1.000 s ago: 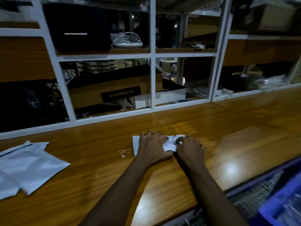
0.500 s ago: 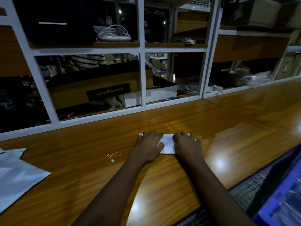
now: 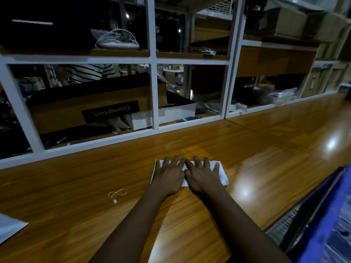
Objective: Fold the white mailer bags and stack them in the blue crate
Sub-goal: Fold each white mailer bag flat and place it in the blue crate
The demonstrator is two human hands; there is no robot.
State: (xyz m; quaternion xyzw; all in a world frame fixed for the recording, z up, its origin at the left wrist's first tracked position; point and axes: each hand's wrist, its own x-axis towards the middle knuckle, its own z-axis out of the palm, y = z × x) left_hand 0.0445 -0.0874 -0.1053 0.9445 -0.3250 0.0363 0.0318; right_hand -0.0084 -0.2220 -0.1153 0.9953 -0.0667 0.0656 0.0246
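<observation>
A folded white mailer bag (image 3: pixel 222 172) lies flat on the wooden table (image 3: pixel 76 205), mostly covered by both hands. My left hand (image 3: pixel 169 174) presses on its left half with straight, spread fingers. My right hand (image 3: pixel 202 175) lies flat on its right half, fingers straight too. The two hands touch side by side. The blue crate (image 3: pixel 330 224) shows at the lower right, below the table edge, blurred. A corner of an unfolded white mailer bag (image 3: pixel 8 228) pokes in at the lower left edge.
A small white looped string (image 3: pixel 116 193) lies on the table left of my hands. White-framed shelving (image 3: pixel 153 76) with boxes and cables backs the table. A metal mesh surface (image 3: pixel 284 224) lies between the table edge and the crate.
The bag has gone from crumpled under curled fingers to a flat folded rectangle. Both hands have straightened and spread on it. The view has shifted right, so the pile at left is nearly out of sight.
</observation>
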